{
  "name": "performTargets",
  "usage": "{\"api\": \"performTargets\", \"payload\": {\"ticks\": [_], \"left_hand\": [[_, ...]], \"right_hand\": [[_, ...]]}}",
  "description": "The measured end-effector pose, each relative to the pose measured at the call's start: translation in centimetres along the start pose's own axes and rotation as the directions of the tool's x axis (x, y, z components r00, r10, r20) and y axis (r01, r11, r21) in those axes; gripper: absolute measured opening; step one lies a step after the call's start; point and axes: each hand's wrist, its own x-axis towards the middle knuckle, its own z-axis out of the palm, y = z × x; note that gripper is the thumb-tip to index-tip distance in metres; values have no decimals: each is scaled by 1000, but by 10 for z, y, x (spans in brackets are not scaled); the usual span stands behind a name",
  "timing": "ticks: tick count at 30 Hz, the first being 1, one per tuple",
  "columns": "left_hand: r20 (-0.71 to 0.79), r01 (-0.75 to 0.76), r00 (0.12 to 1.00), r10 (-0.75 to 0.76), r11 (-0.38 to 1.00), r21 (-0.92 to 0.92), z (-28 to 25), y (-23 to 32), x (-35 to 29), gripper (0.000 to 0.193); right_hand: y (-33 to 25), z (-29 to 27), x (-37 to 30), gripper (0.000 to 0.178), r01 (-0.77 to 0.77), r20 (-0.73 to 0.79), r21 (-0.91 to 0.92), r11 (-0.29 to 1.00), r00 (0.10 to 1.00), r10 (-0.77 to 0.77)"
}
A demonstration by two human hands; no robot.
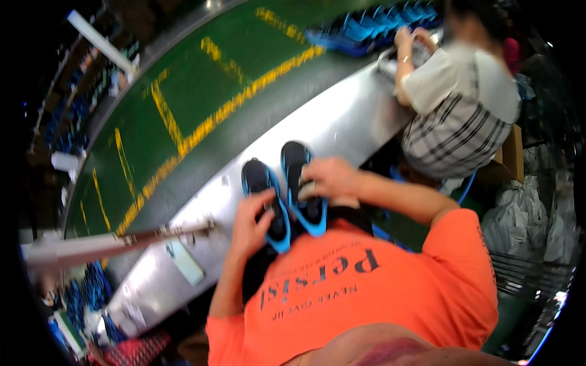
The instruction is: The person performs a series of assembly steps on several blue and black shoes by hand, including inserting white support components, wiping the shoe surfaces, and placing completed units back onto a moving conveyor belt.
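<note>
Two black and bright blue shoes lie side by side at the near edge of the metal worktop, toes pointing away from me and heels by my orange shirt. On the left shoe [259, 175], my left hand [251, 221] curls its fingers over the side near the opening. My right hand [329, 180] bends its fingers round the outer side of the right shoe [295, 156], by the opening. Motion blur softens the fingertips, and what they press inside the shoes cannot be made out.
The long metal worktop [342, 116] runs from lower left to upper right. A pale flat piece [185, 262] lies on it, beside a bar-like fixture [152, 239]. At right a co-worker [455, 116] handles something near a row of blue shoes [378, 27]. Plastic bags [519, 213] stand behind.
</note>
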Motion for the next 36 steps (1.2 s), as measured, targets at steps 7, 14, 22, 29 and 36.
{"api": "performTargets", "payload": {"ticks": [7, 14, 22, 29, 36], "left_hand": [[291, 489, 872, -394, 711, -505, 35, 80, -12, 24], [498, 606, 693, -521, 49, -794, 62, 68, 13, 28], [452, 535, 731, -512, 18, -845, 79, 71, 13, 26], [459, 529, 725, -514, -10, -848, 82, 70, 16, 26], [460, 515, 727, -510, -38, -856, 82, 69, 18, 26]], "right_hand": [[5, 8, -8, 30, 156, -173, 188, 970, 977, -124], [4, -16, 2, 34, 173, 35, 210, 962, 982, -185], [7, -8, -3, 31, 255, -100, 219, 942, 966, -239], [-3, -6, -10, 34, 94, -75, 229, 969, 994, -79], [-3, 6, -12, 31, -41, -137, 156, 987, 989, 63]]}}
